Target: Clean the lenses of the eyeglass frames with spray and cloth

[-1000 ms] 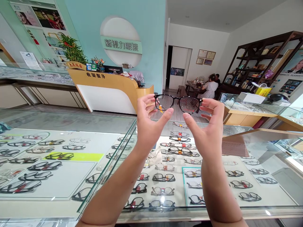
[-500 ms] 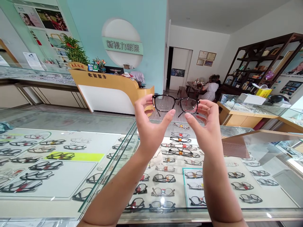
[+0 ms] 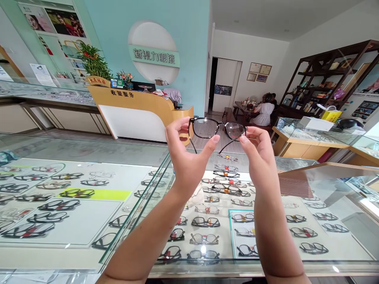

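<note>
A pair of black-rimmed eyeglasses (image 3: pixel 219 124) is held up in the air above the far end of a glass display case (image 3: pixel 207 272). My left hand (image 3: pixel 189 154) grips the left end of the frame, fingers behind it and thumb stretched below the left lens. At the right end, my right hand (image 3: pixel 259 152) pinches the frame, its thumb tip by the lower edge of the right lens. Both temples hang down and show below the lenses. Under my forearms, several rows of eyeglasses (image 3: pixel 205 222) lie inside the case.
Another case section with eyeglasses (image 3: pixel 59 204) lies to the left. Across the floor stands a yellow and white counter (image 3: pixel 133 120). Two people sit at a table at the back, one in a light dress (image 3: pixel 263 113). A dark shelf (image 3: pixel 325 75) and a white box (image 3: pixel 315 123) are at right.
The eyeglasses have tilted, and their temples now show longer below the lenses. My right thumb has shifted right, and both hands have moved slightly left.
</note>
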